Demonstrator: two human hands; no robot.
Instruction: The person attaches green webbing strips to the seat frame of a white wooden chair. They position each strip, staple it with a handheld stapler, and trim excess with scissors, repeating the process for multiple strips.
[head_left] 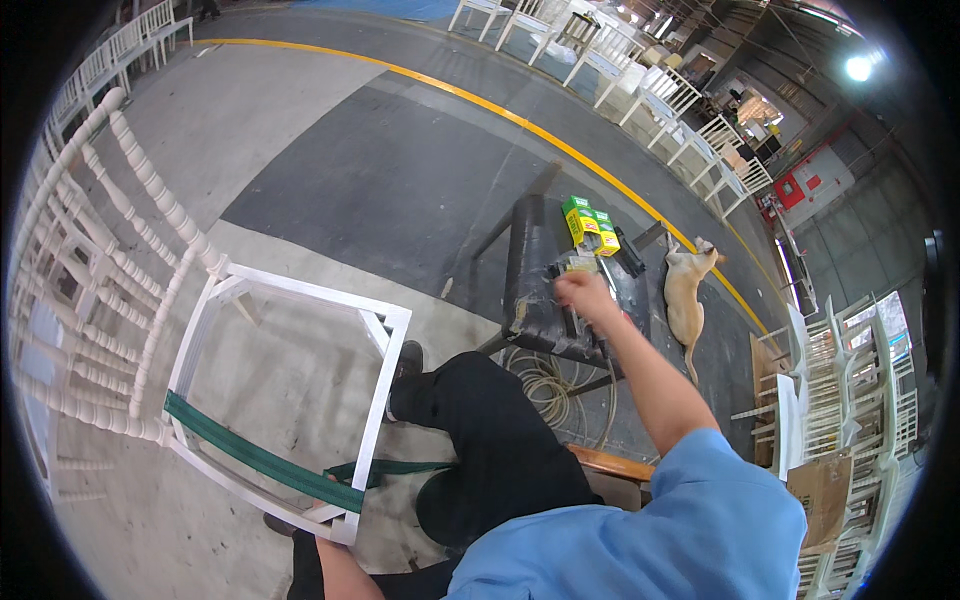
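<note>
A white wooden chair (390, 350) with turned spindles stands at my left, its seat frame bare inside. One dark green webbing strap (260, 458) spans the near side of that frame, and its loose tail hangs beyond the corner toward my leg. My left hand (328, 546) is at this near corner, mostly hidden by the rail, so its fingers do not show. Over a worn black stool (525, 270), my right hand (585, 292) is closed among small tools; what it grips, if anything, is hidden. Green and yellow boxes (590, 226) sit on the stool beside a black tool (630, 254).
A coiled pale hose (550, 385) lies on the floor under the stool. Beyond the stool a tan dog (685, 300) is lying down. Stacked white chairs (850, 390) and a cardboard box (822, 498) stand at the right. More white chairs (610, 55) line the far side.
</note>
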